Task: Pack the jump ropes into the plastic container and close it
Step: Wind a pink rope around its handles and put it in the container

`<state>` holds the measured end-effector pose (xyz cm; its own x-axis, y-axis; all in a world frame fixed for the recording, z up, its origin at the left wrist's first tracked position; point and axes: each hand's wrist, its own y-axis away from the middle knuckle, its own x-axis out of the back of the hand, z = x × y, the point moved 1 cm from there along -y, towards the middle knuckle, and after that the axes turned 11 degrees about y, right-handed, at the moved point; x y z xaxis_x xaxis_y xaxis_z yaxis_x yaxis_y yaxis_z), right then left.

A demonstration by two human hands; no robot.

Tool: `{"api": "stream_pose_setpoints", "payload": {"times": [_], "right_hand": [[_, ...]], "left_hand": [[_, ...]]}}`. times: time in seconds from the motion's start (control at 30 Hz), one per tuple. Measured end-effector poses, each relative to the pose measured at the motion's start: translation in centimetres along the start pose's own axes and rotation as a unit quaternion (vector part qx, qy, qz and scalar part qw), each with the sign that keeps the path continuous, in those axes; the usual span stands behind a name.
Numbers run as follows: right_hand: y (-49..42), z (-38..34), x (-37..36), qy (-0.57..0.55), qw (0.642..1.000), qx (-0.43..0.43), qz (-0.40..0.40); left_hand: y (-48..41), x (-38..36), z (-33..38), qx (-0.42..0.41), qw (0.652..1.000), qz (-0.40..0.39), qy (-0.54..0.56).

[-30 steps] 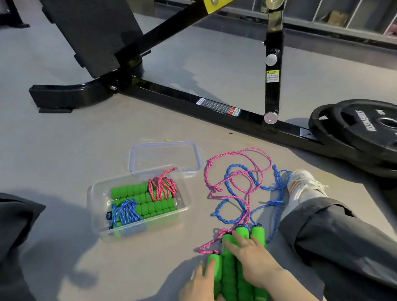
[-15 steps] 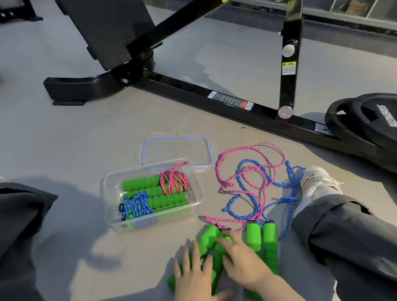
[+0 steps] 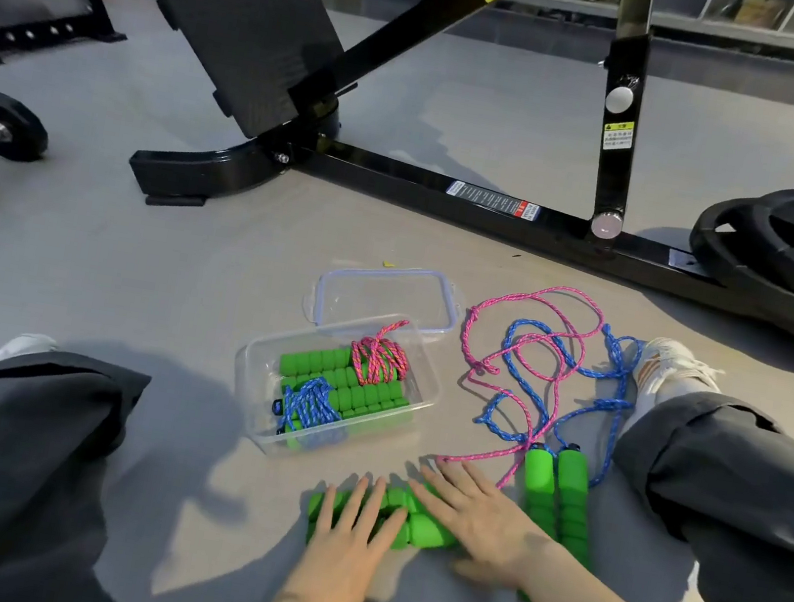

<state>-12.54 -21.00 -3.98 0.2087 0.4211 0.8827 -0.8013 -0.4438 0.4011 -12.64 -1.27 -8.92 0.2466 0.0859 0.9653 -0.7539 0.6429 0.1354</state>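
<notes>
Now both my hands lie flat, fingers straight and spread, gripping nothing. My left hand (image 3: 344,539) and right hand (image 3: 477,519) press side by side on two green handles (image 3: 426,532) lying crosswise on the floor (image 3: 155,273). Just right of them a second pair of handles (image 3: 557,492) lies lengthwise. The loose pink rope (image 3: 538,297) and blue rope (image 3: 555,372) tangle beyond them. The plastic container (image 3: 245,375) stands open near my left hand, holding two bundled jump ropes, with its lid (image 3: 385,294) lying just behind it.
</notes>
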Motion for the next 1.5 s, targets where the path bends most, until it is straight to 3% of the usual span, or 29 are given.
{"api": "stream_pose_setpoints", "payload": {"times": [0.07, 0.13, 0.2, 0.37, 0.5, 0.77, 0.9, 1.07, 1.3, 1.5], "right_hand": [[-0.5, -0.5, -0.4, 0.050, 0.999, 0.013, -0.013], [-1.5, -0.6, -0.4, 0.063, 0.998, -0.005, 0.025], [-1.8, -0.7, -0.7, 0.043, 0.999, 0.005, -0.012], [-1.8, -1.8, 0.1, -0.009, 0.997, -0.001, 0.073], [-2.1, -1.8, 0.8, -0.056, 0.997, -0.001, 0.050], [-1.5, -1.2, 0.8, -0.047, 0.996, 0.010, 0.078], [-1.2, -0.8, 0.7, 0.021, 0.989, -0.008, 0.145], [0.2, 1.0, 3.4, 0.041, 0.960, -0.026, 0.276], [1.1, 4.0, 11.0, 0.085, 0.917, -0.089, 0.380], [1.5, 5.7, 18.1, 0.123, 0.877, -0.121, 0.448]], "left_hand": [[0.6, -0.1, -0.7, -0.016, 1.000, 0.010, 0.003], [1.1, 0.1, -1.3, -0.012, 1.000, 0.010, 0.013], [1.4, 0.6, -1.4, -0.001, 0.999, 0.020, 0.037], [1.3, 0.2, -1.8, 0.026, 0.999, 0.023, 0.038], [0.8, 0.3, -2.3, 0.034, 0.999, -0.017, -0.002], [0.3, 0.7, -2.2, -0.050, 0.997, 0.059, -0.016], [0.1, 1.2, -2.2, -0.056, 0.994, 0.067, -0.059], [-0.4, 4.7, -1.7, -0.106, 0.973, 0.145, -0.148], [-1.6, 14.2, -1.9, -0.115, 0.943, 0.259, -0.173], [-1.7, 22.1, -3.4, -0.108, 0.907, 0.303, -0.271]]}}
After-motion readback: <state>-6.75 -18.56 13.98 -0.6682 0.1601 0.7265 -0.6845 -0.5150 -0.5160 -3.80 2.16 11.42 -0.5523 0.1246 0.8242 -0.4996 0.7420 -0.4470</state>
